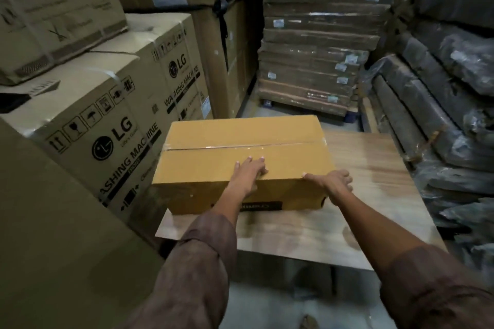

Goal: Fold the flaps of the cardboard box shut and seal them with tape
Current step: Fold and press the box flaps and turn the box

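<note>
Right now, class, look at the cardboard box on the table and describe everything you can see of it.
The cardboard box is plain tan, long and low, lying flat on a wooden table. Its top flaps are folded shut, with clear tape along the centre seam. A dark label shows on the near side. The left hand rests flat on top; the right hand holds the near right corner.

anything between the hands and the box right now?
Nothing visible. The left hand lies flat on the cardboard box top, near the taped seam. The right hand grips the near right corner. Both touch it directly.
</note>
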`<state>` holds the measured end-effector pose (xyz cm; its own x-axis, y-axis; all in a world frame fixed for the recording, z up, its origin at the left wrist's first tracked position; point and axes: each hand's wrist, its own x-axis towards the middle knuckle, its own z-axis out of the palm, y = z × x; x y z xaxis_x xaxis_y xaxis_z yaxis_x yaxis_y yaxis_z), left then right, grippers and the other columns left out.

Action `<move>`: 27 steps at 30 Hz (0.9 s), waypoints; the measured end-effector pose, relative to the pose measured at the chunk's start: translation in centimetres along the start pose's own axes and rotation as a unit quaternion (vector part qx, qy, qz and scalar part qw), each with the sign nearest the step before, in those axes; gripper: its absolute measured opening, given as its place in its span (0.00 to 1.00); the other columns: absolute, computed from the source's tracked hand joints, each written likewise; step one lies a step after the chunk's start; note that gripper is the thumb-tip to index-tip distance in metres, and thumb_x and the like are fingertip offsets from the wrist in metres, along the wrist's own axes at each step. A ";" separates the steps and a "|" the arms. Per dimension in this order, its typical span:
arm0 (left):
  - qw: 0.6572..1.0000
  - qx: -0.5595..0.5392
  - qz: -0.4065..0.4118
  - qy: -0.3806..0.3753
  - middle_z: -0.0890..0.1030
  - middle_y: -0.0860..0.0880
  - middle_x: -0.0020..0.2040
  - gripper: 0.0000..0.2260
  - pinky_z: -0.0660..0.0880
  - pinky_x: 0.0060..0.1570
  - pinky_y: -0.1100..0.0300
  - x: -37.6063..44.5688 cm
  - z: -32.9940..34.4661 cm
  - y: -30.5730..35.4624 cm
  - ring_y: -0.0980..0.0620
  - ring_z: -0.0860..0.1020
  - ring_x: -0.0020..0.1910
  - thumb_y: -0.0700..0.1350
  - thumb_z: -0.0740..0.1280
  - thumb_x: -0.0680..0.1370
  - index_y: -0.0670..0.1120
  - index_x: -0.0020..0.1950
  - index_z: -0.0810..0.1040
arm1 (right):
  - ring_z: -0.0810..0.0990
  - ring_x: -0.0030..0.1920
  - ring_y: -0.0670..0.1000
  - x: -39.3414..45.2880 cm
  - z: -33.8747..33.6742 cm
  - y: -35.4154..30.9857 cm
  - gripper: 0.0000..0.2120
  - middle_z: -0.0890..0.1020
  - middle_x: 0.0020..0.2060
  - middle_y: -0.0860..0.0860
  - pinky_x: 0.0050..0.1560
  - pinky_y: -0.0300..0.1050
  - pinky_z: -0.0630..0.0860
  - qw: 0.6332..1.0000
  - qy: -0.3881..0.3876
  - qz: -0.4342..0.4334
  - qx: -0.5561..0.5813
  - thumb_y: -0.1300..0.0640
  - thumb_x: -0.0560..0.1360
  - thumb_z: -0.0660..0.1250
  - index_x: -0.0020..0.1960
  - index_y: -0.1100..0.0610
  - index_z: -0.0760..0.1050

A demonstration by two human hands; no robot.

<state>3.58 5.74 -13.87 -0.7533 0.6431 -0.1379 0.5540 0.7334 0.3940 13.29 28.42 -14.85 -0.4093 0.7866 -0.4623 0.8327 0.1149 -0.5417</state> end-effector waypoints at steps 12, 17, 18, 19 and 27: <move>0.843 -0.533 -0.063 0.040 0.77 0.43 0.69 0.20 0.71 0.67 0.47 -2.6 -2.5 -2.3 0.46 0.77 0.66 0.60 0.61 0.82 0.53 0.72 0.70 | 0.78 0.58 0.62 -3.6 -0.6 4.3 0.44 0.71 0.67 0.61 0.54 0.60 0.79 0.987 -0.034 -0.085 0.130 0.39 0.67 0.79 0.69 0.61 0.62; 0.557 -0.804 -0.158 0.133 0.76 0.30 0.64 0.38 0.70 0.69 0.38 -2.4 -3.3 -8.1 0.33 0.77 0.63 0.72 0.49 0.78 0.44 0.77 0.64 | 0.81 0.54 0.59 -4.4 -3.9 6.6 0.23 0.76 0.62 0.55 0.54 0.57 0.77 0.969 -0.089 -0.090 0.213 0.38 0.83 0.53 0.65 0.53 0.72; 0.525 -0.823 -0.166 0.140 0.75 0.30 0.63 0.39 0.70 0.69 0.37 -2.5 -3.6 -9.0 0.31 0.76 0.64 0.73 0.49 0.78 0.44 0.76 0.65 | 0.80 0.55 0.60 -4.2 -4.3 6.7 0.25 0.76 0.62 0.55 0.54 0.56 0.77 0.965 -0.077 -0.089 0.233 0.38 0.83 0.52 0.67 0.54 0.72; 0.507 -0.832 -0.173 0.147 0.75 0.31 0.62 0.40 0.70 0.69 0.37 -2.6 -3.9 -9.8 0.31 0.76 0.64 0.73 0.49 0.78 0.43 0.75 0.66 | 0.79 0.56 0.59 -4.0 -4.6 6.7 0.26 0.76 0.63 0.55 0.54 0.56 0.77 0.962 -0.063 -0.084 0.252 0.38 0.83 0.51 0.70 0.54 0.71; 0.596 -0.655 -0.282 0.370 0.82 0.47 0.57 0.21 0.77 0.44 0.54 -3.7 -7.7 -12.0 0.48 0.80 0.52 0.61 0.57 0.83 0.50 0.66 0.77 | 0.76 0.58 0.58 -2.9 -4.4 5.9 0.28 0.76 0.66 0.55 0.52 0.53 0.73 0.953 -0.039 -0.050 0.298 0.40 0.85 0.49 0.74 0.58 0.69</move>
<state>-3.03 -7.14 -11.07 -0.9072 -0.2527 -0.3363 -0.2477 -0.3251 0.9126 21.07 29.47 -13.65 -0.5217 0.7396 -0.4251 0.4380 -0.1954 -0.8775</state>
